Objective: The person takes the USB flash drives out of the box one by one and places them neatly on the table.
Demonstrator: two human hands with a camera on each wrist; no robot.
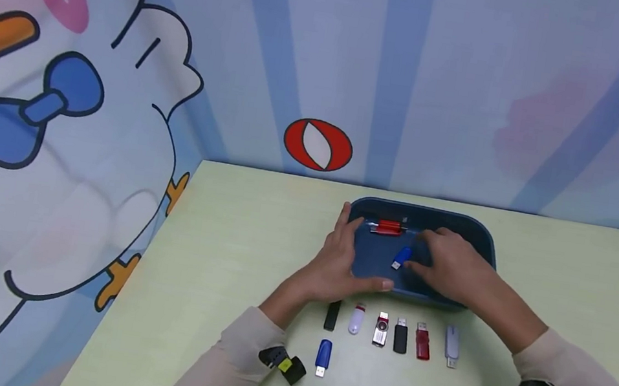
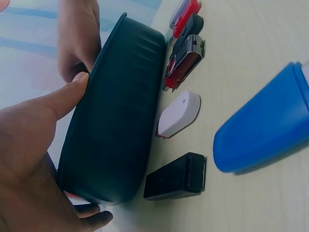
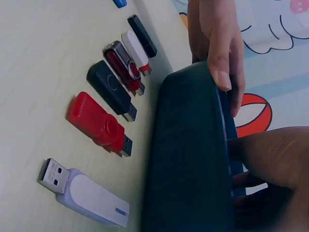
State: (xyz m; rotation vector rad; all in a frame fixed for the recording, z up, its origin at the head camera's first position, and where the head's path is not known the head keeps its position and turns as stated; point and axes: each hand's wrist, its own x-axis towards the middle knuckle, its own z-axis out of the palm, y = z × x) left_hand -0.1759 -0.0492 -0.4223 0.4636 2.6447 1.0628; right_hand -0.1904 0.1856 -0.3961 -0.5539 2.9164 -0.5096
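Observation:
My left hand (image 1: 335, 265) holds the left end of a dark blue plastic tray (image 1: 480, 232). Its thumb lies on the near rim, while its other fingers spread along the left end. Inside the tray my right hand (image 1: 449, 267) reaches down from the right. Thumb and forefinger are apart beside a blue USB stick (image 1: 402, 257) on the tray floor; the hand's other fingertips are hidden. Red items with clear ends (image 1: 388, 227), too small to name surely, lie at the tray's back left. In the right wrist view the tray wall covers most of the right hand's fingertips.
Before the tray lies a row of USB sticks: a black one (image 1: 332, 315), a white-and-red one (image 1: 357, 318), a silver swivel one (image 1: 381, 329), another black one (image 1: 401, 335), a red one (image 1: 423, 341) and a pale lilac one (image 1: 451, 347). Nearer lies another blue stick (image 1: 324, 355).

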